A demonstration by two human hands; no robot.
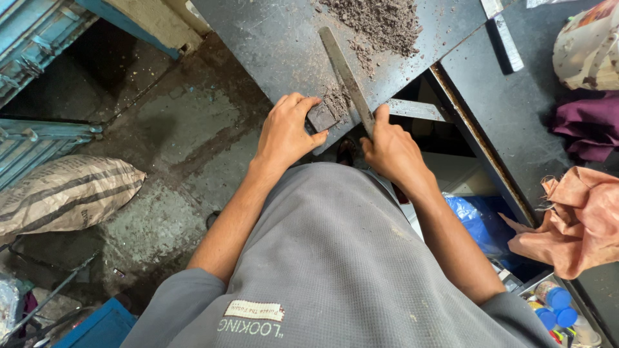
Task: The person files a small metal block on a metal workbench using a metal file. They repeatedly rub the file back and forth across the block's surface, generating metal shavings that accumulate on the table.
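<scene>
At the near edge of the dark desk [277, 51], your left hand [287, 132] clamps a small dark block [321, 117] while your right hand [393, 151] grips the long flat blade [345, 74] just right of it. Dark shavings [380, 22] lie piled farther back; crumpled cloth [577, 219] sits at right.

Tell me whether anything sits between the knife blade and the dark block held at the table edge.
Nothing visible does. The left hand pins the dark block on the table, and the right hand holds the long blade right beside it, with only shavings between.
</scene>
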